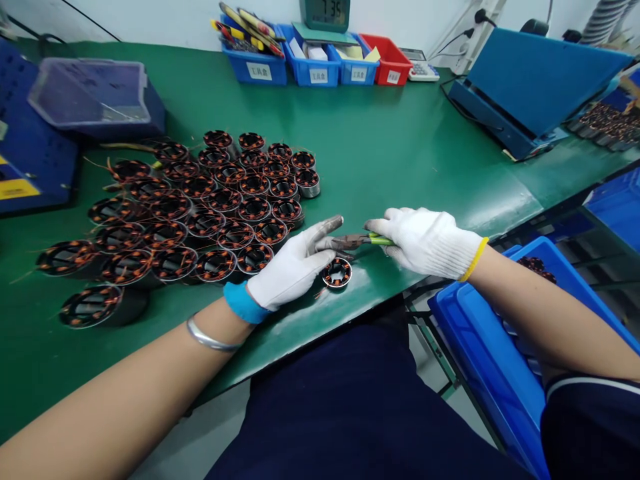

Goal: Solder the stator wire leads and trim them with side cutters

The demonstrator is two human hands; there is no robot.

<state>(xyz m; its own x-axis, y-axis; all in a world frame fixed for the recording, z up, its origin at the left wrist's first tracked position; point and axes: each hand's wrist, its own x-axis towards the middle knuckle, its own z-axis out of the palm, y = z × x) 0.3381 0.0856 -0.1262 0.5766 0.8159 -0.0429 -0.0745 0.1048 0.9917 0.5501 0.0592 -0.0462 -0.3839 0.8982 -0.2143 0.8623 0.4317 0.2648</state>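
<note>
My right hand, in a white knit glove with a yellow cuff, is closed around the green handles of pliers. The plier jaws point left, just above a small wound motor stator with a bright metal rim and orange copper coils. My left hand, gloved in white with a blue cuff and darkened fingertips, is at the jaws. Its index finger stretches past them, while the thumb and another finger come together beside the stator's upper edge. What lies between them is hidden. Several larger wound stators stand grouped to the left.
Blue bins of tools and papers, a red bin and a calculator line the back. A clear purple bin stands left. A blue machine is at right, and a blue crate sits below the table edge.
</note>
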